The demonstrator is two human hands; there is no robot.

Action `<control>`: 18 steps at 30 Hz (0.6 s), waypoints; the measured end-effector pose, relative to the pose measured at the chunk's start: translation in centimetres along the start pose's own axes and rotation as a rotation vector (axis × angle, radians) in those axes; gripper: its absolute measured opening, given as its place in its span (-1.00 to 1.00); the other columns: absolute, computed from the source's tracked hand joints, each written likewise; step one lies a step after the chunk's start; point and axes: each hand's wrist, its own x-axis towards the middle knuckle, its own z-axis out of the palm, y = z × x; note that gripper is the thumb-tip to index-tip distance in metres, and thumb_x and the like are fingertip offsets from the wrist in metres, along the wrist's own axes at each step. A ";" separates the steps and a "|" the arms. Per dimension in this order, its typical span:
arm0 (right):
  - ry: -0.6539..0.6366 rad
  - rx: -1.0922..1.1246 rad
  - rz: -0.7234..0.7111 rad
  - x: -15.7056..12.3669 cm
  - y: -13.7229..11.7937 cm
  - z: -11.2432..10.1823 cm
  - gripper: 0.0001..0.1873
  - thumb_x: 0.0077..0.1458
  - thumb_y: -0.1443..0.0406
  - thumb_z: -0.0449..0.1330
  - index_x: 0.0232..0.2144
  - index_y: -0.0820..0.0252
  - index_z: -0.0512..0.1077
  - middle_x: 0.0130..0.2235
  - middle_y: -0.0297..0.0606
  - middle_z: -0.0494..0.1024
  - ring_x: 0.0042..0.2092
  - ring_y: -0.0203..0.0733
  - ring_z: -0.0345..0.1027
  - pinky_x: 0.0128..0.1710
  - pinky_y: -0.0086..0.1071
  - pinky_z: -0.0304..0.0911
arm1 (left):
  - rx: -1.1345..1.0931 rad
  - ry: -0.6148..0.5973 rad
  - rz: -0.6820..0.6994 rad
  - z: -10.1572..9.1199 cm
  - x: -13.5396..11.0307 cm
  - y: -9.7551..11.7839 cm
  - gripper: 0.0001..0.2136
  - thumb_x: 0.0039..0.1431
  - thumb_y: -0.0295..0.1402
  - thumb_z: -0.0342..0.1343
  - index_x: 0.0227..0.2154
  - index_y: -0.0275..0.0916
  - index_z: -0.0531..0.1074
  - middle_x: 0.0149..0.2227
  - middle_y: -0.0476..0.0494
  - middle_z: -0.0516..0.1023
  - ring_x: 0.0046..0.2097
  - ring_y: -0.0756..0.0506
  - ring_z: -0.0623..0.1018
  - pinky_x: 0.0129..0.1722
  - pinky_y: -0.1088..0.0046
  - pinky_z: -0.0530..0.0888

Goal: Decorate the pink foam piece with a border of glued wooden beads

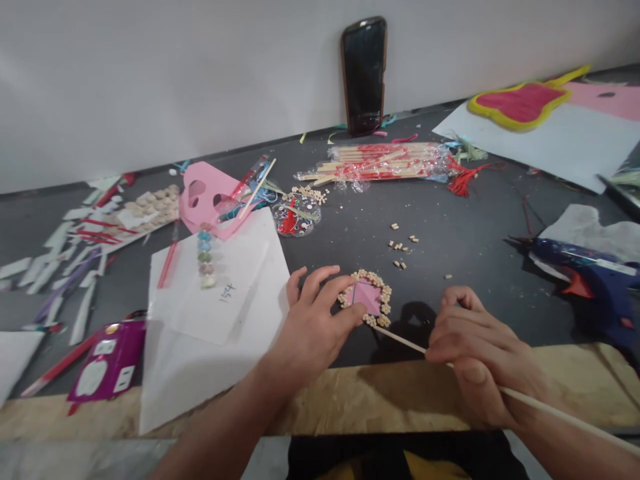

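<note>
A small pink paper shape ringed with tiny wooden beads (367,297) lies on the dark table. My left hand (311,327) pinches its left rim between thumb and fingers. My right hand (475,357) is closed round a thin wooden stick (400,339), whose tip touches the bead ring's lower edge. The stick runs back past my right wrist toward the lower right corner.
Loose beads (401,248) lie beyond the piece. A blue glue gun (583,270) rests at right. White paper sheets (200,320) lie at left, with a pink cut-out (205,197), a googly-eye tray (296,219) and a bag of sticks (380,162) further back. A phone (364,75) leans on the wall.
</note>
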 end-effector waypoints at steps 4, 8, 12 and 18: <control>-0.004 0.002 0.000 0.0 0.0 -0.2 -0.62 0.32 0.25 -0.18 -0.48 0.17 0.29 -0.56 -0.36 0.37 -0.51 -0.31 0.21 -0.26 -0.15 0.06 | -0.022 -0.017 0.000 -0.1 0.1 0.1 -0.89 0.18 -0.35 0.10 -0.24 -0.05 0.47 0.02 -0.08 0.43 0.15 -0.23 0.26 0.15 -0.03 0.06; -0.006 0.016 -0.010 -0.2 -0.1 -0.5 -0.64 0.31 0.26 -0.17 -0.46 0.18 0.29 -0.55 -0.35 0.37 -0.51 -0.31 0.21 -0.28 -0.15 0.06 | -0.033 -0.034 -0.001 -0.2 0.0 0.1 -0.87 0.18 -0.34 0.11 -0.21 -0.05 0.46 0.03 -0.08 0.43 0.16 -0.24 0.26 0.15 -0.05 0.04; 0.070 0.042 0.025 -0.6 -0.1 -0.9 -0.67 0.29 0.28 -0.16 -0.48 0.17 0.26 -0.58 -0.38 0.29 -0.54 -0.32 0.17 -0.28 -0.12 0.07 | -0.025 -0.024 0.000 0.0 -0.1 0.2 -0.88 0.16 -0.33 0.13 -0.23 -0.06 0.45 0.04 -0.08 0.42 0.16 -0.25 0.25 0.16 -0.06 0.03; 0.189 -0.010 0.027 -1.0 0.3 -1.0 -0.81 0.15 0.41 -0.01 -0.50 0.17 0.24 -0.60 -0.42 0.29 -0.58 -0.35 0.15 -0.30 -0.15 0.06 | -0.007 -0.019 0.016 0.2 0.1 0.7 -0.85 0.16 -0.32 0.13 -0.19 -0.04 0.46 0.04 -0.09 0.42 0.17 -0.27 0.23 0.15 -0.09 0.02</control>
